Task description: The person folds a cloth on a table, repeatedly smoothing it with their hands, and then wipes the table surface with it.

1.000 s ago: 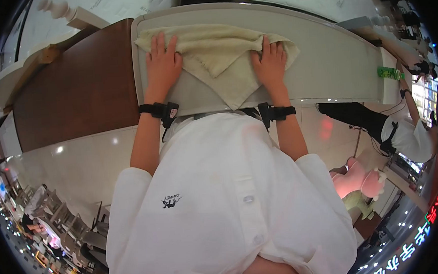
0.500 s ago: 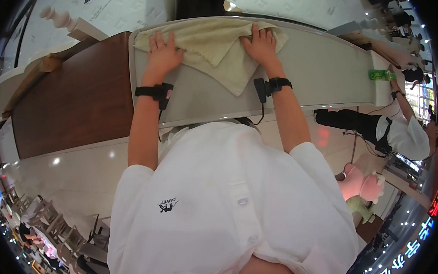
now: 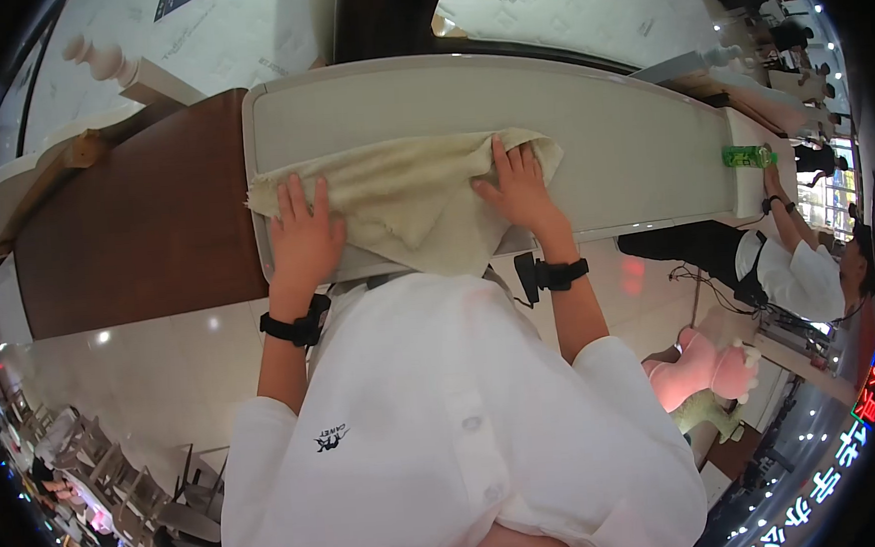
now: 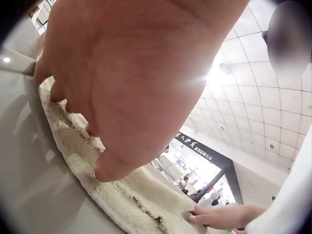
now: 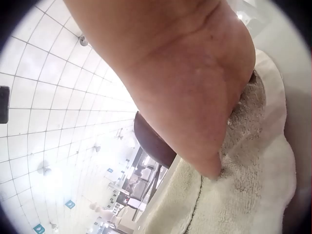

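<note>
A pale yellow-green towel (image 3: 407, 190) lies loosely folded across the light grey tabletop (image 3: 640, 146), one corner reaching the near edge by the white shirt. My left hand (image 3: 305, 236) rests on its left part, fingers stretched forward and thumb out to the side. On the right part lies my right hand (image 3: 523, 190), pressing with long, spread fingers. Both wrist views show the towel's terry cloth (image 4: 131, 200) under the palms, with thumb tips touching it. In the right wrist view a rumpled fold of the towel (image 5: 248, 146) runs beside the hand.
A dark brown wooden panel (image 3: 144, 221) adjoins the tabletop on the left. At the far right end, another person (image 3: 803, 271) reaches to a green-labelled bottle (image 3: 749, 156). Wrapped mattresses (image 3: 542, 11) lie beyond the far edge.
Both hands and the towel first slid forward to the far edge, then came back toward the body. The head view has also shifted. Both hands stayed on the towel.
</note>
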The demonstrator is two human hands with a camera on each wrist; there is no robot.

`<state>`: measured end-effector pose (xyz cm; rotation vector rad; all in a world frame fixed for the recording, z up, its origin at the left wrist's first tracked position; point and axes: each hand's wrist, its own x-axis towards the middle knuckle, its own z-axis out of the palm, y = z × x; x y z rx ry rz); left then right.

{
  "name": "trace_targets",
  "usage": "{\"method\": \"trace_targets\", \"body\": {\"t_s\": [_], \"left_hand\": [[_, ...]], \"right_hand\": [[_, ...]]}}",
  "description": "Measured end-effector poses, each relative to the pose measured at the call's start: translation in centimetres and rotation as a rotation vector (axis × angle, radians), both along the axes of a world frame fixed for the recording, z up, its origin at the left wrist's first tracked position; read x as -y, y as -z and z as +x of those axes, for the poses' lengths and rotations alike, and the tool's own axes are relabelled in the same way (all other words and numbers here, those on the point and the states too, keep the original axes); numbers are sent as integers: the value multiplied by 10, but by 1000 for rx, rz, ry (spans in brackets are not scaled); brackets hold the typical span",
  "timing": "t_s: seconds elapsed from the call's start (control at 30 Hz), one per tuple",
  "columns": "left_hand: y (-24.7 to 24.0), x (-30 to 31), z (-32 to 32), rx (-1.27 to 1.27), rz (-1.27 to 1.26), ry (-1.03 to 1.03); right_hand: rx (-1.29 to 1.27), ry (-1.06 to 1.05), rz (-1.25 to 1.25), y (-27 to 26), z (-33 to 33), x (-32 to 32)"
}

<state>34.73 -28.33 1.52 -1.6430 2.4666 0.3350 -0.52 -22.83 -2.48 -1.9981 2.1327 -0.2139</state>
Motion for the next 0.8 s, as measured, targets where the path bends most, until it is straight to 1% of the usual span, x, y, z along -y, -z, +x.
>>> {"method": "trace_targets", "body": {"t_s": [0.1,0.2,0.27,0.37,0.43,0.5,0.6,0.7,0.8], "left_hand": [[15,19,-2,-95,-85,40],[35,67,-12,-151,-125,42],[35,98,-24,-163,-135,30],[43,117,-32,-218,-199,2],[41,114,-31,-267,-258,-11],[41,106,-29,-320,-308,-8],[33,80,-12,-329,-300,19],[17,44,3,-301,-230,33],[-2,12,8,-319,-169,2]], "right_hand": [[-63,-10,-135,35,-14,24],[-10,113,-39,20,-15,71],[-4,162,-70,23,-18,97],[-39,211,-88,23,-15,106],[-44,203,-110,23,-11,107],[-20,174,-143,24,-15,95],[28,69,-129,21,-18,61],[117,12,-171,9,-10,16],[157,7,-138,-1,-6,-15]]}}
